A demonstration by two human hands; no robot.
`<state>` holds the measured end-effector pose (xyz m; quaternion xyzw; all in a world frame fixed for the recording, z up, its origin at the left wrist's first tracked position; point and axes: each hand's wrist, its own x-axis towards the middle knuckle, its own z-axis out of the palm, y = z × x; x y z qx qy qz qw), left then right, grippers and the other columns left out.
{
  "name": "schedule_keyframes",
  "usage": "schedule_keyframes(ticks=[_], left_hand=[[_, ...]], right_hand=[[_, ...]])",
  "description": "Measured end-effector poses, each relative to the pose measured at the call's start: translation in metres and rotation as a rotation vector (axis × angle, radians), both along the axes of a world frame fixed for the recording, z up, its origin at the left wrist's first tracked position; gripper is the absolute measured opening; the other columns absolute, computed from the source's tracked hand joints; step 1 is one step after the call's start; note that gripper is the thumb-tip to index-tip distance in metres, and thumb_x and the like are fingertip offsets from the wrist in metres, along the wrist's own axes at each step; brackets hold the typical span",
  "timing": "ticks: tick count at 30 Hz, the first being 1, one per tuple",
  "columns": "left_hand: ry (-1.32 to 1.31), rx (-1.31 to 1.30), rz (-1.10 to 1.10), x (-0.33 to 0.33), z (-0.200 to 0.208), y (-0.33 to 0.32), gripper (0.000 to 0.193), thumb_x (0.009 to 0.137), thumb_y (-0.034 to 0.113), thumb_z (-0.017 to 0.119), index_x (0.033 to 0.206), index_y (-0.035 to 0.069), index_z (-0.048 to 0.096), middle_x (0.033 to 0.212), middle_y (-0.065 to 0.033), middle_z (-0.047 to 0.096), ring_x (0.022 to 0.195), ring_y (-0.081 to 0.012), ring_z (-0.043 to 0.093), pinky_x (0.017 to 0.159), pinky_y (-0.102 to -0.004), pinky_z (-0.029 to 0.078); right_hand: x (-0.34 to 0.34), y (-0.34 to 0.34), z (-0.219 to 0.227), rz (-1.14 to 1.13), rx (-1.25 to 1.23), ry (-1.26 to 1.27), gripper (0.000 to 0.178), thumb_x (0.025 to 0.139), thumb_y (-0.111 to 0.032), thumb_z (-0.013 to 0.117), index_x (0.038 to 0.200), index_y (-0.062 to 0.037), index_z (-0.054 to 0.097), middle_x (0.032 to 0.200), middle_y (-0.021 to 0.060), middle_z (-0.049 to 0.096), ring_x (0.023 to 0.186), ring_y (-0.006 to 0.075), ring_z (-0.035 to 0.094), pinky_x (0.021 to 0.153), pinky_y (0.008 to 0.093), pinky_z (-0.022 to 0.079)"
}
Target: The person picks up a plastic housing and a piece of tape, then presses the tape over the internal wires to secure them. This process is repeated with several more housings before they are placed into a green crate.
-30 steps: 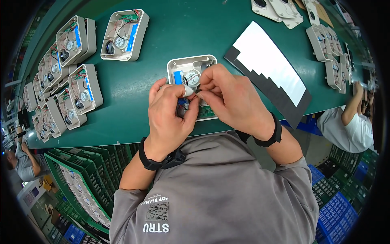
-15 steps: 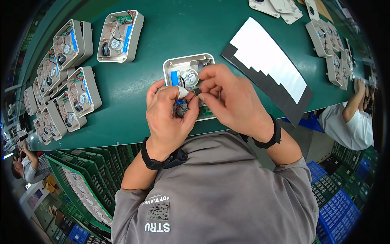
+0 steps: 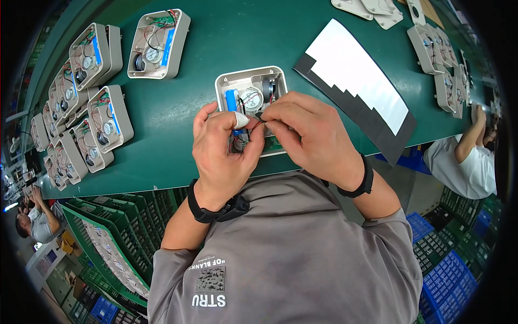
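While left hand (image 3: 224, 154) and right hand (image 3: 313, 137) pinch dark wiring (image 3: 260, 122), they partly hide beige housing (image 3: 249, 72).
Black-and-white sheet (image 3: 356, 81) right; similar open housings (image 3: 125, 120) left.

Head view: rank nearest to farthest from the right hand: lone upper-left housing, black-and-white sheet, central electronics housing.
From the right hand:
1. Central electronics housing: partly beneath it.
2. Black-and-white sheet: upper right.
3. Lone upper-left housing: well left.
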<state>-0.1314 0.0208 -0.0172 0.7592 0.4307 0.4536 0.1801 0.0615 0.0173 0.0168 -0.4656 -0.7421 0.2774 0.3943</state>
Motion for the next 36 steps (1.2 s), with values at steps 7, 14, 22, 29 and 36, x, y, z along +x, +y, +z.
schedule_keyframes(ticks=[7,14,22,29,36], left_hand=[[-0.004,0.017,0.012,0.005,0.005,0.001,0.043,0.075,-0.001,0.085,0.107,0.007,0.057,0.09,-0.0026,0.072,0.084,-0.0246,0.069,0.101,-0.0484,0.049],[0.089,-0.013,-0.073,-0.002,0.011,-0.002,0.045,0.075,-0.001,0.083,0.113,0.004,0.059,0.091,-0.0058,0.072,0.091,-0.0294,0.067,0.096,-0.0469,0.05],[-0.119,-0.334,-0.013,-0.004,0.017,0.0,0.04,0.078,0.001,0.081,0.113,0.003,0.061,0.092,-0.0075,0.074,0.094,-0.0311,0.066,0.091,-0.0429,0.05],[-0.018,-0.31,-0.052,-0.003,0.021,0.0,0.032,0.079,0.0,0.079,0.107,0.004,0.064,0.094,-0.0077,0.073,0.095,-0.0309,0.065,0.09,-0.042,0.05],[-0.008,-0.311,-0.033,0.0,0.021,-0.001,0.034,0.078,0.0,0.079,0.108,0.004,0.064,0.096,-0.0077,0.074,0.096,-0.0308,0.065,0.088,-0.042,0.05]], right_hand=[[-0.003,-0.001,0.004,-0.007,-0.042,-0.069,0.017,0.087,0.004,0.071,0.101,-0.001,0.064,0.095,0.0127,0.066,0.083,0.0333,0.066,0.071,0.0404,0.053],[-0.003,0.001,0.003,-0.006,-0.08,-0.085,0.016,0.087,0.005,0.07,0.1,-0.0015,0.061,0.093,0.0125,0.065,0.083,0.0335,0.065,0.069,0.0399,0.052],[-0.001,0.004,0.001,-0.006,-0.109,0.024,0.013,0.088,0.005,0.068,0.098,-0.0011,0.062,0.091,0.0125,0.065,0.078,0.0321,0.064,0.067,0.0387,0.051],[0.0,0.005,0.001,0.002,-0.126,0.02,0.012,0.088,0.005,0.067,0.097,-0.0002,0.062,0.09,0.0125,0.065,0.078,0.0315,0.065,0.066,0.0379,0.051],[0.0,0.005,-0.001,0.008,-0.116,0.03,0.012,0.088,0.005,0.067,0.097,0.0,0.061,0.089,0.0124,0.065,0.078,0.0317,0.065,0.066,0.038,0.051]])
